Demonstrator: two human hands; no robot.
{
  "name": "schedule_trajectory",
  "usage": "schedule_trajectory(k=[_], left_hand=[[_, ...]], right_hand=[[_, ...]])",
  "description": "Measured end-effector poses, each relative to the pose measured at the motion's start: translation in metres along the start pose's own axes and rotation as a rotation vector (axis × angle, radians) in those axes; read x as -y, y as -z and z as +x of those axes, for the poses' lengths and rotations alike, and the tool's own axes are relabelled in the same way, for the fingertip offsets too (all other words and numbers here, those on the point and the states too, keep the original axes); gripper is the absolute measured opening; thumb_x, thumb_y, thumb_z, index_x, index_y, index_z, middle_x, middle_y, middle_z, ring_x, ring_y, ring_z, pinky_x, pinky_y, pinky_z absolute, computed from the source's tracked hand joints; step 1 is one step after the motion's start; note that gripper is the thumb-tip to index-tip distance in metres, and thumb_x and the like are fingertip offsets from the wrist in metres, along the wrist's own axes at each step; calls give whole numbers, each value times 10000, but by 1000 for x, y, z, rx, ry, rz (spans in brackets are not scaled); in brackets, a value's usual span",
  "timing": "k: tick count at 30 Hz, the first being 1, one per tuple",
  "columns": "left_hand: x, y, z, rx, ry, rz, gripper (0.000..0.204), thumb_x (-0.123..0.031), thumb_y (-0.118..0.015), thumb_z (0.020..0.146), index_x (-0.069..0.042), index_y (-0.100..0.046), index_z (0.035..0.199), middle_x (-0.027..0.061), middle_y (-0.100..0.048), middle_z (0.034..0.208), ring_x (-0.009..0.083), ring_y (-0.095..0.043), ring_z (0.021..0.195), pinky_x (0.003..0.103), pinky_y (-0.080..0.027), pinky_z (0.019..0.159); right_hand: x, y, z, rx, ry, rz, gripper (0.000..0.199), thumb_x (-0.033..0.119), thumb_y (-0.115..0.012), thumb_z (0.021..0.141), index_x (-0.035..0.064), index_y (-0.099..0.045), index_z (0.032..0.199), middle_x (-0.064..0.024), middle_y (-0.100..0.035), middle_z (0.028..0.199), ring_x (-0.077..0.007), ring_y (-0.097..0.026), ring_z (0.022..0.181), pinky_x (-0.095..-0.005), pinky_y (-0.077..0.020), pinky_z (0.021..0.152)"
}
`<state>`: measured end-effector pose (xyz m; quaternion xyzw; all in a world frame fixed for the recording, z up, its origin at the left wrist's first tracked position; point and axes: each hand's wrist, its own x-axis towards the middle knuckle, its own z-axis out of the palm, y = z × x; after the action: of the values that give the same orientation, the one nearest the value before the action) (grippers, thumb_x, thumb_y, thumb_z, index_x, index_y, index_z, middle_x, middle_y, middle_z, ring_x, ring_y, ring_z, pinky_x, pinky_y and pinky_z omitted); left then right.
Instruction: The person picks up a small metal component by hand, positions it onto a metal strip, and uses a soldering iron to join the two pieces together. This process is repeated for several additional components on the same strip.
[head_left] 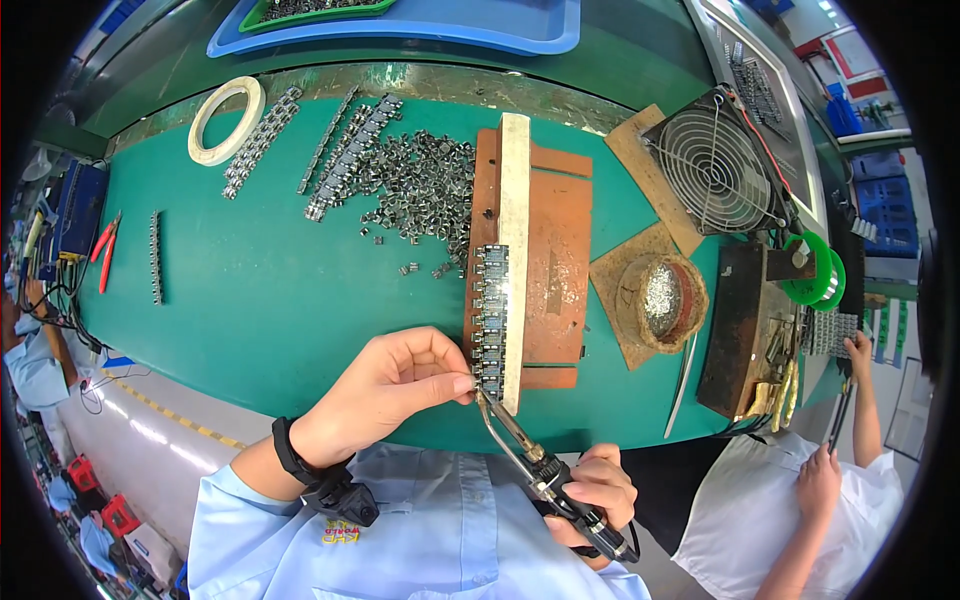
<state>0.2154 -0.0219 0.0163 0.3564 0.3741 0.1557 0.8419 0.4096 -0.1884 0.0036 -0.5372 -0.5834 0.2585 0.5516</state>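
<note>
A strip of small dark circuit boards (490, 320) stands along the edge of a brown jig (560, 250), against its pale wooden bar (514, 170). My left hand (400, 385) is closed in a pinch at the strip's near end; whatever lies between thumb and finger is too small to make out. My right hand (605, 490) is wrapped around a black-handled soldering iron (545, 470) with a thin metal tube along it. The iron's tip meets the strip's near end, close to my left fingertips. Beyond, small metal parts (420, 180) lie in a loose heap touching the jig's left side.
Finished-looking board strips (345, 160), a tape roll (228, 120) and red pliers (105, 250) lie to the left. On the right are a fan (712, 160), a round pot (690, 290) and a green solder spool (815, 270). A co-worker's hand (818, 480) is at far right.
</note>
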Motion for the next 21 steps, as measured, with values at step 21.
schedule_trajectory(k=[21], left_hand=[[-11, 6, -5, -56, 5, 85, 91, -86, -534, 864, -2, -531, 898, 52, -594, 842, 107, -575, 770, 223, -453, 725]], right_hand=[[-20, -28, 14, -449, -175, 29, 465, 275, -640, 763, 37, -407, 1086, -104, -443, 878, -134, -454, 644, -255, -372, 581]])
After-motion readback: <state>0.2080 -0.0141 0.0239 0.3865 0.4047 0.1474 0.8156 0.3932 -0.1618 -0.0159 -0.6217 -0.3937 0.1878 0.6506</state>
